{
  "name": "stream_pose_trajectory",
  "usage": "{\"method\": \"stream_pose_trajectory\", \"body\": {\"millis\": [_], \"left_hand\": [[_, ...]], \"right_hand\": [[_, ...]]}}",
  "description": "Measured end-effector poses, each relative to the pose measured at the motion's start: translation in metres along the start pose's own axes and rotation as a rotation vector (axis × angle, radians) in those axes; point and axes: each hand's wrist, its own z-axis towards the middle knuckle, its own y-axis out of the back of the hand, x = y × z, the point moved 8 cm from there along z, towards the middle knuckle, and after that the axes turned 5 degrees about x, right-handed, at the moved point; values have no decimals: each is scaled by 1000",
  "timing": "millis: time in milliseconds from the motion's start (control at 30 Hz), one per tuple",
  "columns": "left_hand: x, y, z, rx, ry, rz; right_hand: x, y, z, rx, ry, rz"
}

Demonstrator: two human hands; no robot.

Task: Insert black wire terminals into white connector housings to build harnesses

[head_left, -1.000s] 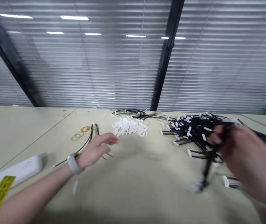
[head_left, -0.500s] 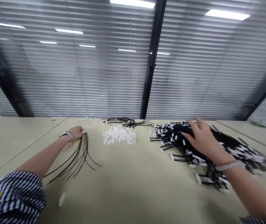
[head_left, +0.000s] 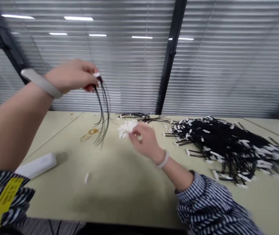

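Observation:
My left hand (head_left: 77, 75) is raised above the table, pinching the white connector end of a bunch of thin black wires (head_left: 105, 107). The wires hang down with their loose ends low. Over by the pile of small white connectors (head_left: 126, 127), my right hand (head_left: 145, 140) has thumb and fingers curled together at the pile's near right edge. Whatever sits between those fingertips, if anything, is too small and blurred to tell. Part of the pile is hidden behind the right hand.
On the right lies a large heap of black wires with white connectors (head_left: 217, 140). More black wires (head_left: 141, 116) lie along the back edge. Yellow rubber bands (head_left: 89, 134), a single white connector (head_left: 86, 178) and a long white object (head_left: 38, 164) are on the left of the table (head_left: 119, 195).
My left hand has lifted the wire bunch up from the table, closer to me. My right hand has moved left from the black wire heap to the white connector pile, its fingers closing.

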Motion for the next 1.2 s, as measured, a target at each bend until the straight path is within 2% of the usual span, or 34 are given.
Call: {"method": "stream_pose_trajectory", "body": {"millis": [67, 133, 233, 300, 400, 467, 533, 633, 700, 733, 800, 867, 933, 1000, 1100, 1200], "left_hand": [[-18, -3, -6, -24, -20, -119], [-26, -22, -8, 58, 12, -287], [-30, -67, -9, 250, 80, -553], [-30, -101, -11, 366, 124, -711], [-17, -152, -15, 475, 233, -955], [0, -185, -22, 534, 302, -1014], [22, -216, -34, 588, 378, -1033], [56, -247, -59, 592, 448, -1040], [75, -258, -76, 568, 474, -1024], [83, -262, -83, 559, 481, -1010], [92, -267, -97, 551, 481, -976], [95, -270, -107, 562, 462, -935], [91, -271, -114, 588, 424, -884], [86, -271, -119, 611, 373, -836], [81, -272, -126, 605, 330, -807], [84, -274, -131, 548, 371, -852]], "right_hand": [[52, -35, 1, 121, 235, 70], [91, -67, -1, 203, 383, 105], [118, -108, 2, 276, 452, 112], [128, -127, 4, 319, 506, 110], [139, -127, -2, 341, 567, 101], [146, -109, -15, 341, 592, 86], [149, -79, -32, 326, 597, 82], [132, -20, -53, 219, 489, 175], [105, 11, -64, 170, 352, 267], [85, 21, -68, 161, 225, 296], [36, 42, -77, 27, -92, 338], [-5, 51, -88, -74, -331, 447], [-33, 48, -94, -106, -496, 561], [-50, 37, -92, -68, -575, 649], [-65, 13, -75, 23, -589, 765], [-72, -20, -54, 134, -566, 906]]}}
